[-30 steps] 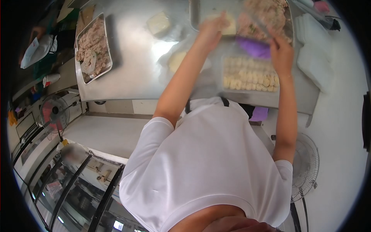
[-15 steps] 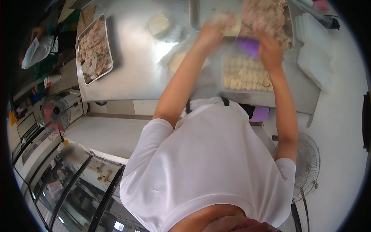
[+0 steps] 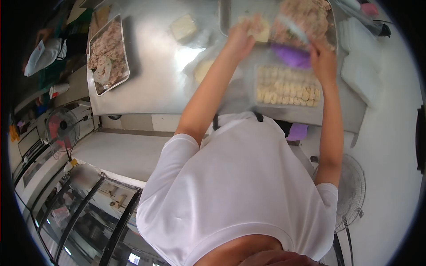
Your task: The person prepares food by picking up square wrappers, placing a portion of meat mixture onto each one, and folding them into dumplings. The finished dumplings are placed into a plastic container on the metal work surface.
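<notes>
My left hand (image 3: 241, 41) is closed round a thin pale dough wrapper, its fingers partly blurred, beside a stack of pale square wrappers (image 3: 263, 35). In my right hand (image 3: 324, 62) is a flat spatula (image 3: 293, 29), its pale blade smeared by motion over the minced meat filling (image 3: 306, 15). This pink filling, flecked with green, lies heaped in a metal tray (image 3: 224, 20). Below my hands, a clear plastic container (image 3: 288, 104) holds rows of small pale dumplings (image 3: 288, 92). A purple cloth or bag (image 3: 292, 56) lies between the container and the filling.
Another metal tray (image 3: 127, 66) of minced filling stands on the left of the steel table (image 3: 146, 88). Wrapped pale wrapper stacks (image 3: 183, 28) lie mid-table. White plastic lids or containers (image 3: 361, 57) stand at the right edge. A fan (image 3: 353, 195) stands below right.
My right hand has moved right and slightly down, with the spatula's blade now showing over the filling. My left hand has shifted slightly, still beside the wrapper stack.
</notes>
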`<state>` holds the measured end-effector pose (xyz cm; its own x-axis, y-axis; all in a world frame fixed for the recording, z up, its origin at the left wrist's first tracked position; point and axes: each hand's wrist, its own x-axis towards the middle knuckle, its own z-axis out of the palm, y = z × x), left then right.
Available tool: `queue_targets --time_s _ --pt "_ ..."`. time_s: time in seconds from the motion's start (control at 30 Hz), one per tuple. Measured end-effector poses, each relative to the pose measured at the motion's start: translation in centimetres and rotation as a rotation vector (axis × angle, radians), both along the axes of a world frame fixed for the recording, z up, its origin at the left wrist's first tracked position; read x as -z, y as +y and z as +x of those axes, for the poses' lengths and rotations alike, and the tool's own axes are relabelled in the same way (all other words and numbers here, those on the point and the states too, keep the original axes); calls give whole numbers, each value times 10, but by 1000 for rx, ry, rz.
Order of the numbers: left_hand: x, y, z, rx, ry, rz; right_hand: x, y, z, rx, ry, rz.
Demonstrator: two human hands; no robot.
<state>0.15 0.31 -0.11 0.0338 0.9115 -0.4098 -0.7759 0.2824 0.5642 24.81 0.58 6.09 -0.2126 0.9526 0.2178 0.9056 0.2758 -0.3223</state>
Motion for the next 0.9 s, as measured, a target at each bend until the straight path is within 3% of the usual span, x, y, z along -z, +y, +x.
queue_targets --time_s 0.07,0.17,0.4,0.5,0.57,0.7,0.77,0.9 --pt "-1 -1 2 1 16 -13 -13 -6 -10 -207 237 94" --pt "-7 -2 4 53 58 4 -2 -4 -18 -358 246 171" --pt "-15 -5 4 -4 46 65 35 6 -22 -249 -39 294" --pt "-18 -7 3 -32 -65 55 47 15 -11 -125 11 284" --pt "-15 -6 -1 -41 -98 56 50 20 -3 50 -89 193" --pt "19 4 1 -61 -203 110 26 9 0 0 88 230" --pt "25 6 5 -68 -230 145 2 -10 -14 -90 285 -18" --pt "8 2 12 -59 -134 81 13 -31 -32 -237 295 76"
